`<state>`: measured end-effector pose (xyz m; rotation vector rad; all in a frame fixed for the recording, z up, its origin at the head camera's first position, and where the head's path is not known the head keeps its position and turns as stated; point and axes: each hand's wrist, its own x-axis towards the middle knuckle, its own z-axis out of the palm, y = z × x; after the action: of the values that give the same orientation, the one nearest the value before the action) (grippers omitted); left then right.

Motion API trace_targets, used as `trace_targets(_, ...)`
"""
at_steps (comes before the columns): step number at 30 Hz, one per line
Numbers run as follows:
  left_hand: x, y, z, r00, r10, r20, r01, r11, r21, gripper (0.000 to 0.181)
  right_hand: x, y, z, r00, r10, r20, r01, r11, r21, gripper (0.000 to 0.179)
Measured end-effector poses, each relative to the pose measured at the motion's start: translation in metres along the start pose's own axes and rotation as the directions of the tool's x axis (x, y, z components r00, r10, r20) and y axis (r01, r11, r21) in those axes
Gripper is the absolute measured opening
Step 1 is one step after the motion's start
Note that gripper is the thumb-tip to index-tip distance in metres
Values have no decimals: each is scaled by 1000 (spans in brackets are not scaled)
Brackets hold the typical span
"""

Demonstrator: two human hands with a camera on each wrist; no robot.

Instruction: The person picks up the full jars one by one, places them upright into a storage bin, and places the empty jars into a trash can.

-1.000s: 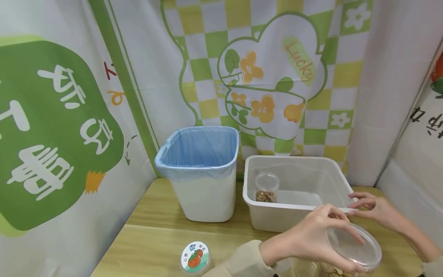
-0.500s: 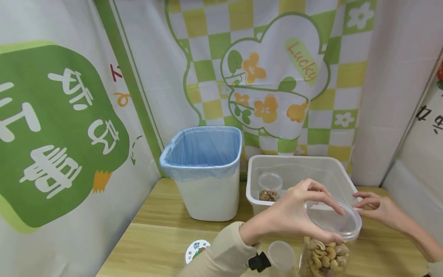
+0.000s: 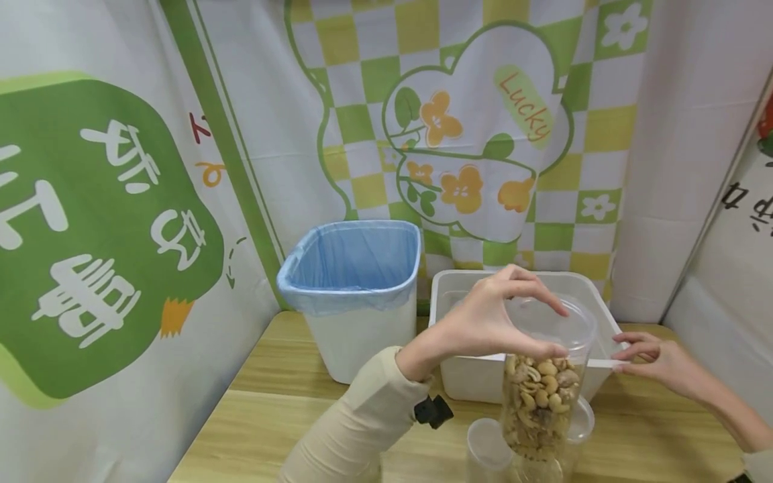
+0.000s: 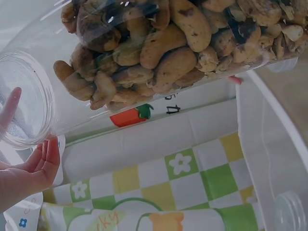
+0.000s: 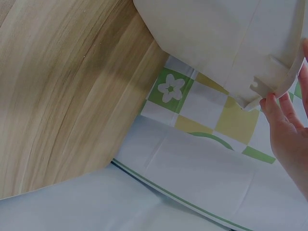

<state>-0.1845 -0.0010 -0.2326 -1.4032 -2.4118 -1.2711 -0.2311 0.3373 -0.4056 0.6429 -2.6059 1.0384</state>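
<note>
- The left hand (image 3: 492,315) is clamped on the round clear lid (image 3: 558,325) of a tall cylindrical clear plastic jar (image 3: 543,402), thumb on one side and fingers on the other.
- The jar, packed with pale tan cashews (image 4: 163,48) and other nuts, hangs higher than a second ago, when it sat mostly below the head view; now it overlaps the front wall of a rectangular off-white plastic tub (image 3: 471,379).
- The right hand (image 3: 667,362) stays with its fingertips touching the tub's right end, digits slightly apart (whether they pinch the rim, I cannot tell).
- Two round, frosted-lidded clear containers (image 3: 490,444) now show near the jar on the pale wooden table (image 3: 253,429).
- The beige sleeve (image 3: 356,416) now covers the spot where the tomato-printed lid was.
- In the left wrist view, a small clear lidded container (image 4: 290,211) shows inside the tub.
- The white bin with a blue liner (image 3: 356,295) stands left of the tub, as before.
</note>
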Motion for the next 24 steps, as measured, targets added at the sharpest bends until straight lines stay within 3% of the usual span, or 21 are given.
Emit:
trace_targets(6,11,-1,-19,999,-35,-19,35,999,-24,32,0,0,1,1000,-7,4,7,1000,3,10)
trace_targets(12,27,-11,-29,997,-63,-43,64,998,16,33,1,3,2,1000,-29,-6,29,999,40,12)
trace_targets(24,58,-43,-20,982,-125,-142,139,986,89,36,2,5,0,1000,-29,6,29,996,87,13)
